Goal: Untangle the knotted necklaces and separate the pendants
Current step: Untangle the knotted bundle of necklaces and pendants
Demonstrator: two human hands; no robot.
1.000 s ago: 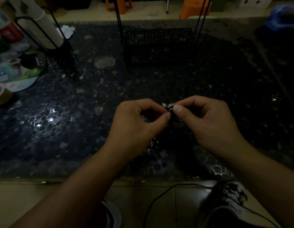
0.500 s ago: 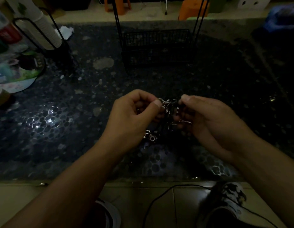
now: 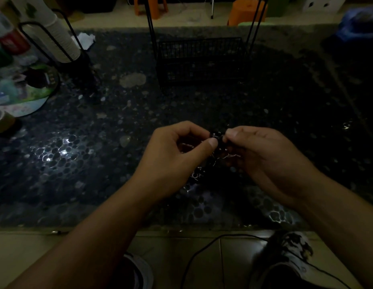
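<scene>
A dark tangle of knotted necklaces with thin silvery chain hangs between my two hands, just above the dark pebble-patterned table. My left hand pinches the top of the tangle between thumb and forefinger. My right hand pinches the same knot from the other side, fingers curled. A small shiny pendant piece dangles below, near my left palm. In the dim light the single strands are hard to tell apart.
A black wire basket stands at the back centre. At the left are a stack of white cups in a black holder, bottles and a round colourful tray. The near table edge runs below my wrists; a cable and shoes show on the floor.
My hands drew slightly apart half a second ago, showing the chain, and have now closed together again on the knot. The dangling pendant stays below my left hand.
</scene>
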